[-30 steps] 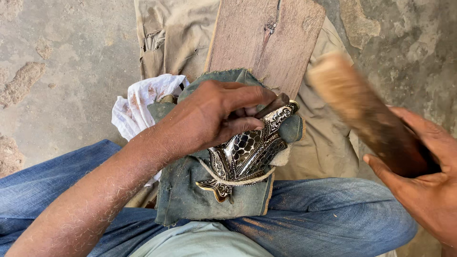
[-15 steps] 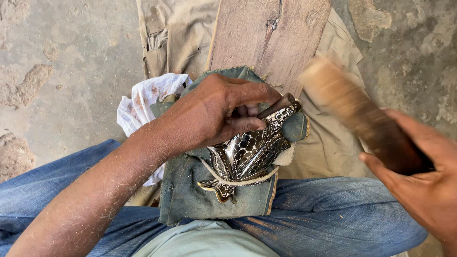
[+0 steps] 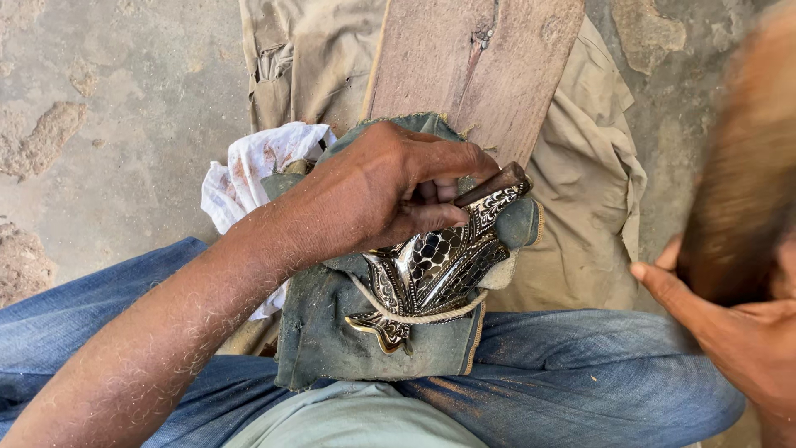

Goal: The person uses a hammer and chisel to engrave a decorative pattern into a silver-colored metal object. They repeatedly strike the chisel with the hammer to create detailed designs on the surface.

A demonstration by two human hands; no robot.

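My left hand [image 3: 385,187] presses down on a shiny engraved metal piece [image 3: 435,274] and pinches a thin dark tool [image 3: 496,182] against its upper end. The metal piece lies on a folded grey-green cloth pad [image 3: 332,340] over my lap, with a cord looped round its lower part. My right hand [image 3: 734,332] is at the right edge, gripping a brown wooden mallet [image 3: 746,174] that is raised and blurred above the work.
A wooden plank [image 3: 473,58] runs away from my lap over a beige cloth [image 3: 572,207]. A white stained rag [image 3: 249,166] lies left of the pad. My blue jeans [image 3: 572,382] fill the bottom. The ground is rough concrete [image 3: 108,116].
The mallet has swung up and to the right, closer to the camera and more blurred. My left hand and the metal piece have stayed in place.
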